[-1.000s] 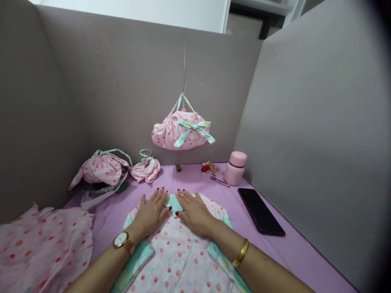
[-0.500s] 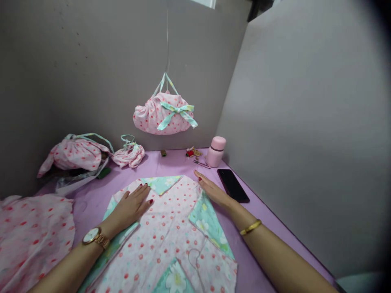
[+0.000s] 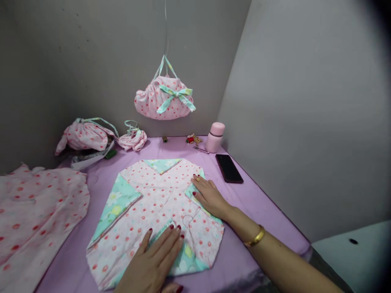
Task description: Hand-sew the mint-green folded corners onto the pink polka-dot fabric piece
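Note:
A pink dotted cloth point(image 3: 159, 191) with mint floral triangles along its edges lies spread flat before me. My left hand point(image 3: 154, 258) rests on the near mint triangle, fingers stretched out, holding nothing. On the right-hand mint triangle my right hand point(image 3: 209, 197) lies flat, fingers extended. A loose thread point(image 3: 188, 224) curls on the cloth between the two hands. The left mint triangle point(image 3: 117, 205) and the far one point(image 3: 162, 165) show in full.
A dotted pouch point(image 3: 165, 97) hangs on the back wall. Along the table's back lie more pouches point(image 3: 132, 138), a thread spool point(image 3: 165, 139), a red spool point(image 3: 190, 140), small scissors point(image 3: 200, 149), a pink flask point(image 3: 215, 137) and a phone point(image 3: 229, 168). Another dotted cloth point(image 3: 36, 215) lies left.
My left hand has moved from the far left of the cloth to its near edge. My right hand has come nearer, from the far right corner onto the right triangle. The view has tilted down.

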Motion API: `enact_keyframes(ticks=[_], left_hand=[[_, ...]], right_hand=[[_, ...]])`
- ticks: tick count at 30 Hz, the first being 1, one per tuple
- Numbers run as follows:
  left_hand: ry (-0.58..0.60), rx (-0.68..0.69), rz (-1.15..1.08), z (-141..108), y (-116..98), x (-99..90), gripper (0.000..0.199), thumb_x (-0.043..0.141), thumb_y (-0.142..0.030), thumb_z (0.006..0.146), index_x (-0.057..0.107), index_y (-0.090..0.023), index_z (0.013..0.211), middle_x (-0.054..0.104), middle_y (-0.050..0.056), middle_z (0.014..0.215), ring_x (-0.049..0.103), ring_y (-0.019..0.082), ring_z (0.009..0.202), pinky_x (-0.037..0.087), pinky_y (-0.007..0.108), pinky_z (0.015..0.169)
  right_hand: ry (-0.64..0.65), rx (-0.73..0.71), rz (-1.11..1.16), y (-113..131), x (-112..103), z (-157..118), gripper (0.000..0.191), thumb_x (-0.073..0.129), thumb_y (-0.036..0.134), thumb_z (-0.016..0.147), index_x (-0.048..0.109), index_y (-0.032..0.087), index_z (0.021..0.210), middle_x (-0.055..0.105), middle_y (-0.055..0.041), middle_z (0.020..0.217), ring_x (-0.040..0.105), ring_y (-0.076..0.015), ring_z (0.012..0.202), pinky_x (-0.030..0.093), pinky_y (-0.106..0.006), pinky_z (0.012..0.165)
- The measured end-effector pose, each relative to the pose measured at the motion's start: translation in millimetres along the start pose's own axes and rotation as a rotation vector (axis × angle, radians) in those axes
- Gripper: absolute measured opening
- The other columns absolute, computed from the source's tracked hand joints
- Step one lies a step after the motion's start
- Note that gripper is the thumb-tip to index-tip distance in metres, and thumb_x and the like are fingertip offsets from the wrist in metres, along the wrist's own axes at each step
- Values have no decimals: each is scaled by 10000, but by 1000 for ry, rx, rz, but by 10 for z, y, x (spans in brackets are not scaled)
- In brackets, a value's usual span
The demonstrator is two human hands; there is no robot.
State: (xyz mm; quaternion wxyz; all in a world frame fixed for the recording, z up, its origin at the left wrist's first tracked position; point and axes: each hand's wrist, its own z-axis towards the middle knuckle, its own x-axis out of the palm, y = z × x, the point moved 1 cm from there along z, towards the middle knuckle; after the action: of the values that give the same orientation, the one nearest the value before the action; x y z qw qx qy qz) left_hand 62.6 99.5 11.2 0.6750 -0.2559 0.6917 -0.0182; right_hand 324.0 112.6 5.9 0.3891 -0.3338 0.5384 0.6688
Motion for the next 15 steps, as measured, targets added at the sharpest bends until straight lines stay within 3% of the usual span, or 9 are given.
enact_keyframes(ticks=[3,6,12,15], left_hand=[[31,-52,57,8,-74,31,611,356,-518,831,85,-324,1343,262,78,1407,276,353,1264,276,633,955],[9,-66,152,7,-117,23,589,410,-515,813,179,-359,1332,266,123,1411,260,394,1257,297,660,911],[-191,-6,330,-53,-160,135,602,430,-496,811,180,-365,1342,348,138,1384,359,412,1212,355,641,845],[-291,91,422,-37,-199,197,606,383,-534,814,237,-291,1349,420,104,1352,434,364,1172,376,545,857]], right_hand=[[-124,-6,23,101,-92,-70,394,392,230,877,435,147,1260,396,-128,1337,309,-231,1243,234,-444,1005],[-177,-26,80,276,-196,-232,323,425,193,859,514,162,1169,515,-107,1199,425,-202,1142,325,-367,961],[-127,2,169,492,-294,-623,177,485,117,808,628,194,880,626,-35,847,573,-170,827,441,-291,740],[-118,56,183,470,-294,-710,180,480,92,802,631,182,841,632,-27,798,581,-156,747,440,-266,670]])
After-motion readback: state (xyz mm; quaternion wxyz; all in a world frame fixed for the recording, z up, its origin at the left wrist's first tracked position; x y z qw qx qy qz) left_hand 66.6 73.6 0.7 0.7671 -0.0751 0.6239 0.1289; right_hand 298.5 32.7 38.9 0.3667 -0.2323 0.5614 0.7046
